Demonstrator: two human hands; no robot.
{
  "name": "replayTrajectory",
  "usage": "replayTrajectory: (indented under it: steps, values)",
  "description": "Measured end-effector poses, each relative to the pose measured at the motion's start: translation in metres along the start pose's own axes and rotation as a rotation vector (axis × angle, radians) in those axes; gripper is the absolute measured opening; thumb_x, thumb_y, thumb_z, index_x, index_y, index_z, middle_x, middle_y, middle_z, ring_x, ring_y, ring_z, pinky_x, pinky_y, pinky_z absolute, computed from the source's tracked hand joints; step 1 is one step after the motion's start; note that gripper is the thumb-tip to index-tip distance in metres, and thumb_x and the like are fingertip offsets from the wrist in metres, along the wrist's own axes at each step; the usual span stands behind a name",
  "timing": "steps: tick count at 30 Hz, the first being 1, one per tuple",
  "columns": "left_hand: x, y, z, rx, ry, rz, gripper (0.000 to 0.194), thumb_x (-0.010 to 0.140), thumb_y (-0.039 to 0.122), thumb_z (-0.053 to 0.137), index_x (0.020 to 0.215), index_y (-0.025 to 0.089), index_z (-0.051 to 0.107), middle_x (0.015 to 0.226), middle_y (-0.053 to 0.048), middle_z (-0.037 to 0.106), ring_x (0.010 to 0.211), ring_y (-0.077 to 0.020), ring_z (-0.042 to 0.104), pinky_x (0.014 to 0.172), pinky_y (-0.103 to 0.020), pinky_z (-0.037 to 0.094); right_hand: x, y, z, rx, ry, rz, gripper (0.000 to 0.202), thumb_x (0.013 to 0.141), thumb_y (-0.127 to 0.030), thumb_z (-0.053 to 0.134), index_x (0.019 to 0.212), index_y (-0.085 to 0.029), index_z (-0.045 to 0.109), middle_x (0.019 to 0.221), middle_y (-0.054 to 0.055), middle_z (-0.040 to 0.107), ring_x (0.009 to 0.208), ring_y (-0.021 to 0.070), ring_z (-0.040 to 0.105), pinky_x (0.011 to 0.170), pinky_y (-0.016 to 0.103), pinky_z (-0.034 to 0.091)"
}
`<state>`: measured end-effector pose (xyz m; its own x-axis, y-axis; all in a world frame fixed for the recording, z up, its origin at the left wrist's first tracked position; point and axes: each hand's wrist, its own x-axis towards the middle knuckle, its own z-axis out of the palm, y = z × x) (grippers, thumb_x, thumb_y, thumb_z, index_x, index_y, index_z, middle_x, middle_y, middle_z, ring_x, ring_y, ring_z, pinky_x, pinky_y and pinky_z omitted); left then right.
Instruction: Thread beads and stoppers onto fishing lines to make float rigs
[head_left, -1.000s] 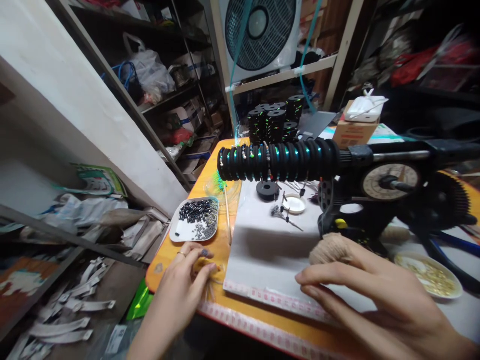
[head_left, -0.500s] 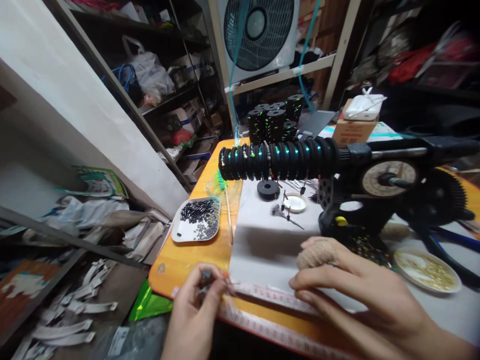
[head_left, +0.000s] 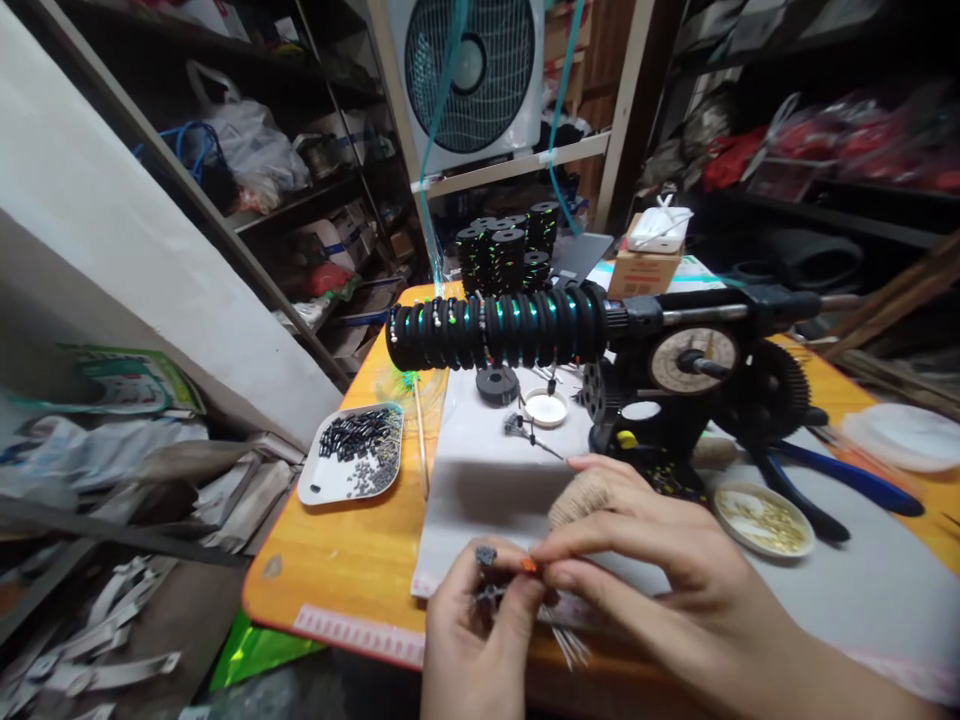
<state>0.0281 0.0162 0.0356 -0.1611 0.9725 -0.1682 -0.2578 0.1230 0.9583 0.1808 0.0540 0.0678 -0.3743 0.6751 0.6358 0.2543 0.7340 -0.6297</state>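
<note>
My left hand (head_left: 487, 610) is closed at the table's front edge, pinching a small orange piece (head_left: 529, 565) between thumb and forefinger. Thin pale strands (head_left: 566, 640) hang below its fingers, and a small grey cluster (head_left: 485, 554) sits at its forefinger. My right hand (head_left: 660, 560) meets it from the right, thumb and forefinger together at the orange piece; whether they grip it is hard to tell. A beige wrap (head_left: 581, 500) covers one right finger. Beyond the hands, a black roller (head_left: 495, 330) carries many rings with shiny teal bands and beads.
A white tray (head_left: 307, 490) of black and grey pieces lies left on the orange table (head_left: 274, 590). At right are a dish (head_left: 802, 535) of gold bits and blue-handled pliers (head_left: 855, 480). Black spools (head_left: 506, 250) stand behind the roller.
The hands have come together, with the right fingertips now at the left hand's pinch. The orange piece shows more clearly. The camera view has shifted, moving the table and roller leftward in the picture.
</note>
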Motion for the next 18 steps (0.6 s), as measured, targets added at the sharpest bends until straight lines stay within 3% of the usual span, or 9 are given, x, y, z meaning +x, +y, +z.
replayTrajectory:
  steps: [4, 7, 10, 13, 16, 18]
  values:
    - [-0.001, -0.002, 0.006, -0.044, 0.032, 0.061, 0.033, 0.065, 0.046, 0.086, 0.066, 0.018, 0.069, 0.067, 0.0, 0.066, 0.065, -0.0141, 0.062, 0.061, -0.02, 0.049, -0.001, -0.004, 0.001, -0.015, 0.023, 0.009, 0.012, 0.088, -0.006, 0.06, 0.089, -0.016, 0.067, 0.077, 0.001, 0.066, 0.074, 0.0125, 0.06, 0.076, 0.033, 0.049]
    - [-0.002, -0.003, 0.01, -0.201, 0.061, 0.095, 0.029, 0.064, 0.042, 0.088, 0.065, 0.02, 0.068, 0.072, 0.002, 0.066, 0.069, -0.0124, 0.062, 0.066, -0.018, 0.049, -0.002, -0.005, 0.002, -0.046, 0.04, 0.003, 0.012, 0.087, -0.005, 0.06, 0.089, -0.016, 0.064, 0.077, 0.002, 0.065, 0.075, 0.0137, 0.06, 0.074, 0.033, 0.05]
    - [-0.002, -0.003, 0.012, -0.433, 0.033, -0.006, 0.027, 0.064, 0.038, 0.089, 0.069, 0.023, 0.068, 0.081, 0.003, 0.069, 0.069, -0.0101, 0.062, 0.069, -0.019, 0.049, -0.003, -0.006, 0.002, -0.112, -0.023, -0.12, 0.016, 0.084, -0.003, 0.058, 0.089, -0.017, 0.064, 0.079, 0.003, 0.066, 0.075, 0.0142, 0.061, 0.08, 0.036, 0.052]
    - [-0.003, -0.002, 0.01, -0.587, -0.032, -0.093, 0.028, 0.065, 0.039, 0.089, 0.07, 0.024, 0.066, 0.067, 0.005, 0.066, 0.06, -0.0081, 0.058, 0.064, -0.018, 0.047, -0.006, -0.005, 0.002, -0.201, -0.121, -0.251, 0.011, 0.085, -0.008, 0.064, 0.09, -0.017, 0.065, 0.081, 0.004, 0.07, 0.075, 0.0152, 0.063, 0.087, 0.038, 0.053]
    - [-0.002, -0.004, 0.006, -0.548, -0.047, -0.074, 0.029, 0.067, 0.039, 0.088, 0.07, 0.023, 0.064, 0.057, 0.006, 0.059, 0.052, -0.0061, 0.052, 0.054, -0.015, 0.041, -0.008, -0.004, -0.001, -0.121, -0.127, -0.232, 0.009, 0.088, -0.011, 0.064, 0.095, -0.017, 0.066, 0.08, 0.003, 0.068, 0.074, 0.014, 0.063, 0.089, 0.036, 0.052]
    - [-0.001, -0.005, 0.003, -0.42, -0.017, -0.002, 0.03, 0.068, 0.039, 0.087, 0.069, 0.021, 0.063, 0.057, 0.006, 0.059, 0.051, -0.006, 0.051, 0.053, -0.015, 0.041, -0.009, -0.004, -0.002, -0.033, -0.09, -0.122, 0.014, 0.089, -0.007, 0.06, 0.097, -0.017, 0.066, 0.08, 0.003, 0.065, 0.075, 0.013, 0.062, 0.083, 0.032, 0.054]
